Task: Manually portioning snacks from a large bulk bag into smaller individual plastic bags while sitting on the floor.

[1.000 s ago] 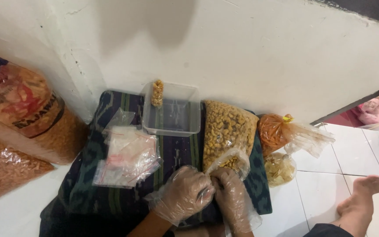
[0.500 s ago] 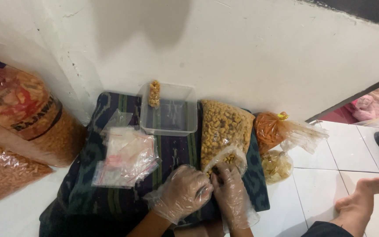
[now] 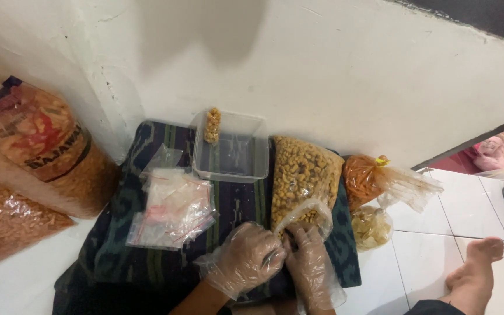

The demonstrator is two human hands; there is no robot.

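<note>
Both my hands wear loose clear plastic gloves and meet at the bottom middle. My left hand (image 3: pixel 246 256) and my right hand (image 3: pixel 309 265) pinch the near end of a small clear bag (image 3: pixel 305 214) holding yellow snack pieces. Just beyond it lies a large clear bag of the same yellow snack (image 3: pixel 303 169) on a dark patterned cloth (image 3: pixel 118 233). A pile of small empty zip bags with red strips (image 3: pixel 173 207) lies left of my hands. A clear plastic box (image 3: pixel 233 149) stands at the back with one narrow filled packet (image 3: pixel 212 125) leaning in it.
Large sacks of orange-brown snacks (image 3: pixel 42 157) stand at the left against the white wall. A bag of orange strips (image 3: pixel 366 178) and a small bag of pale chips (image 3: pixel 371 226) lie right of the cloth. A bare foot (image 3: pixel 478 265) rests on white tiles.
The hands have stayed on the small bag, fingers shifting slightly at its end. The view has wobbled a little; nothing else has moved.
</note>
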